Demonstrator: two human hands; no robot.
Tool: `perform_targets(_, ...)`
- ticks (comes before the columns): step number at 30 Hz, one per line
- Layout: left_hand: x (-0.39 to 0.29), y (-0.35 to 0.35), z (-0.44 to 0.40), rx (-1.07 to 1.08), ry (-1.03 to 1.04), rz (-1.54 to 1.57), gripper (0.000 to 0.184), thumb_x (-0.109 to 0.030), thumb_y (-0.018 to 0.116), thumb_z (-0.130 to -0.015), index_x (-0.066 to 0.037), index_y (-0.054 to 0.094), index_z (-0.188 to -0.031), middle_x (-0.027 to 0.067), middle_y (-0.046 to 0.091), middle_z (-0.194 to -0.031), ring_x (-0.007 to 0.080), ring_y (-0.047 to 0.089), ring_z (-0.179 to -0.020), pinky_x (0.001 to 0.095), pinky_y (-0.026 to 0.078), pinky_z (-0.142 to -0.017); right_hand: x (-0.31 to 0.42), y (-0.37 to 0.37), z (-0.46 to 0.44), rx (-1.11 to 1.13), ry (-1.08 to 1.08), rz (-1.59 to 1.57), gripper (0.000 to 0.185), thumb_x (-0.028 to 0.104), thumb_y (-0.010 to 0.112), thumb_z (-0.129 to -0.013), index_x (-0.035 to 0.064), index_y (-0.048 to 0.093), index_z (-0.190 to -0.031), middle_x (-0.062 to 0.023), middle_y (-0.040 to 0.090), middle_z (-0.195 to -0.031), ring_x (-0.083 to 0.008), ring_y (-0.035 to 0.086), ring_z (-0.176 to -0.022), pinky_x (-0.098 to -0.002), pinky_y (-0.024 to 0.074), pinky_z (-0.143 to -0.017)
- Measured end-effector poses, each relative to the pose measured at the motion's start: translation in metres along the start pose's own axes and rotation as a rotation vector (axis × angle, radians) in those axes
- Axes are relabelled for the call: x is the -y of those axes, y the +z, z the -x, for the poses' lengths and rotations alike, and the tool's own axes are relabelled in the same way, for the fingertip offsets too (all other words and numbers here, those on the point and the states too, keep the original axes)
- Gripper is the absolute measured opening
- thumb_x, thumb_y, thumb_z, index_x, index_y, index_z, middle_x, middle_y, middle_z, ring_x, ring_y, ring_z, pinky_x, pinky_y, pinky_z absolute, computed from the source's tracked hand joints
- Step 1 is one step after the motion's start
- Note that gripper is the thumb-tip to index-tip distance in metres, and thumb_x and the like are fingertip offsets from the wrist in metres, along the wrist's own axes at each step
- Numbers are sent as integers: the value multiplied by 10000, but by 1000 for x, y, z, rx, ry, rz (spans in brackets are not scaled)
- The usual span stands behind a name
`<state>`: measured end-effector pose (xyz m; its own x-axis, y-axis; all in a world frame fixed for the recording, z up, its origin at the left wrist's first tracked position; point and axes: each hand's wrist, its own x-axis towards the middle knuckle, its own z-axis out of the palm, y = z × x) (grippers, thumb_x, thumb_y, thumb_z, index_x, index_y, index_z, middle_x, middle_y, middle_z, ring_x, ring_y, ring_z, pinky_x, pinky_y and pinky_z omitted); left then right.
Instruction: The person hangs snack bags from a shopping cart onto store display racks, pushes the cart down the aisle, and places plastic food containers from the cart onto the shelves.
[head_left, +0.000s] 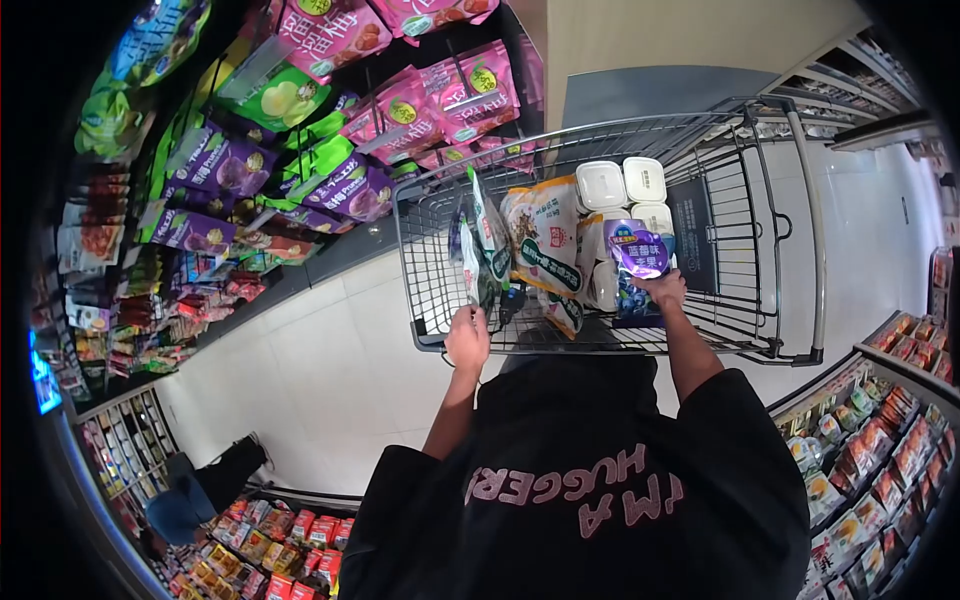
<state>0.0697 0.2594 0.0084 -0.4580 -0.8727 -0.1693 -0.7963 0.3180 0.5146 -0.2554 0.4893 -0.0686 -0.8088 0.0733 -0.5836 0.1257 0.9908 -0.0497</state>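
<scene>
A metal shopping cart [735, 350] stands in front of me. In it, my right hand [664, 289] grips the lower right side of a purple-and-blue snack bag [636, 250] with blueberries printed on it. My left hand [467, 338] is at the cart's near left side, its fingers closed on the bottom edge of a green-and-white snack bag [487, 225] that stands upright. Between the hands are a white-and-orange snack bag [543, 225] and several white-lidded tubs [601, 186]. The left fingertips are partly hidden by the bag.
Racks of pink bags [468, 95] and purple prune bags [222, 160] hang at the left and far side. Red packets [320, 530] fill a low display behind me on the left. More shelves of packets [880, 470] stand at the right. A person in dark clothes [185, 505] is at the lower left.
</scene>
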Motion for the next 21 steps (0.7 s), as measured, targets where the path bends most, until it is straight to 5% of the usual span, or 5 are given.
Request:
perform_targets(2, -2, -2, 0, 13, 2, 18, 229, -279, 471, -911, -86, 588, -946, 117, 616, -908, 324, 596, -843, 436, 465, -713, 0, 0, -1, -107, -27, 19, 1048, 553, 837, -437, -34, 467, -1223, -189, 516, -1251, -304, 495, -1175, -367, 422, -959)
perform_targets(5, 0, -2, 0, 9, 0, 19, 212, -271, 478, -907, -95, 587, -949, 110, 615, -904, 318, 597, -845, 430, 466, -711, -13, -1, -19, 20, -95, -338, 555, 411, 848, -460, -38, 665, -731, -168, 686, -811, -253, 668, -737, -367, 509, -663)
perform_targets(10, 5, -2, 1, -20, 28, 49, 198, -269, 492, -901, -95, 579, -942, 111, 615, -880, 317, 604, -815, 438, 468, -689, -11, -43, 10, 111, -456, -603, 303, 69, 766, -607, -23, 663, -877, -66, 674, -827, -154, 607, -715, -286, 479, -691)
perform_targets(15, 4, -5, 1, -19, 57, 63, 198, -271, 506, -893, -80, 546, -928, 116, 607, -857, 333, 610, -781, 446, 478, -641, 27, -94, 84, 98, -602, -1195, 338, 27, 704, -711, 1, 594, -1030, -29, 640, -943, -112, 579, -800, -259, 440, -746)
perform_targets(21, 5, -10, 2, 0, 15, 125, 226, -286, 518, -883, -74, 555, -953, 122, 610, -886, 341, 611, -792, 455, 478, -660, 111, -35, 141, -29, -533, -1132, 323, 150, 699, -787, -16, 596, -1044, -32, 618, -906, -107, 526, -806, -247, 415, -753)
